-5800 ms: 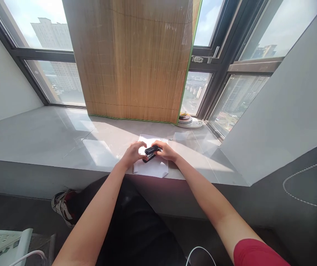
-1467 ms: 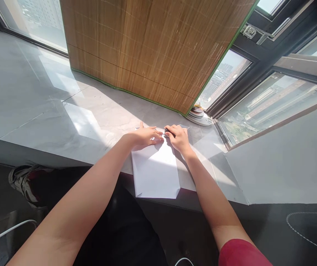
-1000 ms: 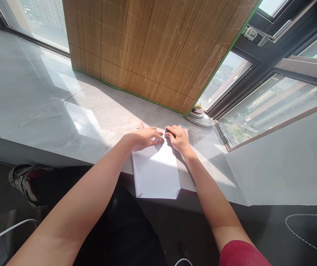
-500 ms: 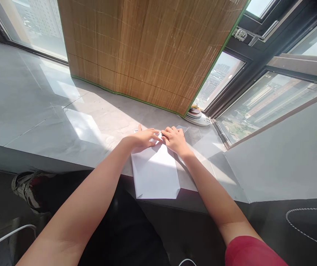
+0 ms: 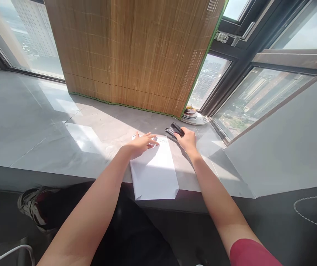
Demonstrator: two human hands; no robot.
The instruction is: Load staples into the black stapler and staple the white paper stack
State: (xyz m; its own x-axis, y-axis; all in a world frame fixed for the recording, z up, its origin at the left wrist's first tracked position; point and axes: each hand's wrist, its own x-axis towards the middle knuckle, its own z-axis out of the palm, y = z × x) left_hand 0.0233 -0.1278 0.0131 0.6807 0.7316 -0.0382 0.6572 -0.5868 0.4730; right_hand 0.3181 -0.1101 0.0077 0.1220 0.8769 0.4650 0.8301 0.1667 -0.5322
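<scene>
A white sheet of paper [image 5: 156, 173] lies on the stone sill, its near corners turned up and its near end at the sill's front edge. My left hand [image 5: 144, 144] rests on the upper left part of the paper, fingers stretched out. Faint dark print shows at the paper's far end. In my right hand [image 5: 186, 139] is a black stapler [image 5: 175, 129], held just to the right of the paper's far end, with its jaws apart and pointing left. My fingers wrap around its back end.
A wooden slat blind [image 5: 130, 55] with green edging hangs down to the sill [image 5: 97, 111]. A stack of plates or discs [image 5: 190, 115] stands in the corner by the open window [image 5: 258, 99]. A wall [image 5: 285, 147] rises at the right.
My right hand has moved right, off the paper, and the stapler in it now shows. My left hand stays on the paper, which now lies flatter at its far end.
</scene>
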